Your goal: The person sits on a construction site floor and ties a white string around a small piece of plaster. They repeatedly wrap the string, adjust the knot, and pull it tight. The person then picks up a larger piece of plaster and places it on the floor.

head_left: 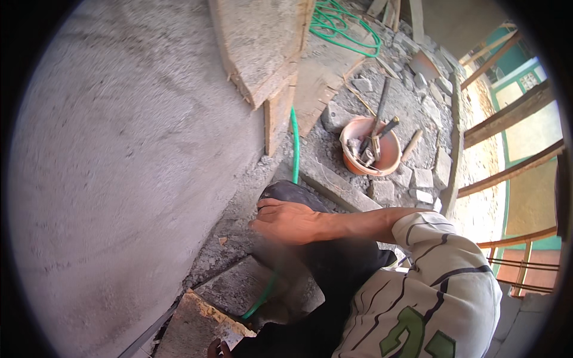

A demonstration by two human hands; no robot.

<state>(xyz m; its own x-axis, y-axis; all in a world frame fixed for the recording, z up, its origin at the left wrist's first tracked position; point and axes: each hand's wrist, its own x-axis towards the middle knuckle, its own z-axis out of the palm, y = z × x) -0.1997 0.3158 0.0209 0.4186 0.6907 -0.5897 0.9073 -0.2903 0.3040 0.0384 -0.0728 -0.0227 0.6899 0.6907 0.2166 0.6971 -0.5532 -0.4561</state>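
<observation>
My right hand (pixel 289 222) is near the middle, back upward, its fingers curled under beside a dark, rounded surface (pixel 295 194) that may be a shoe or a knee. The area just below the hand is smeared, and whatever the fingers hold is hidden. At the bottom edge, only a few fingertips of my left hand (pixel 219 349) show, close to a rough board (pixel 194 325); its grip is out of sight. A green hose (pixel 295 146) runs down behind the dark surface, and a green length shows again lower down, over a grey slab (pixel 233 286).
A plastered wall (pixel 119 179) fills the left, with wooden boards (pixel 262 48) leaning at its top. Farther right, an orange basin (pixel 373 158) holds tools, including a hammer. Broken blocks (pixel 382 192) and rubble surround it. A coil of green hose (pixel 343 30) lies at the back.
</observation>
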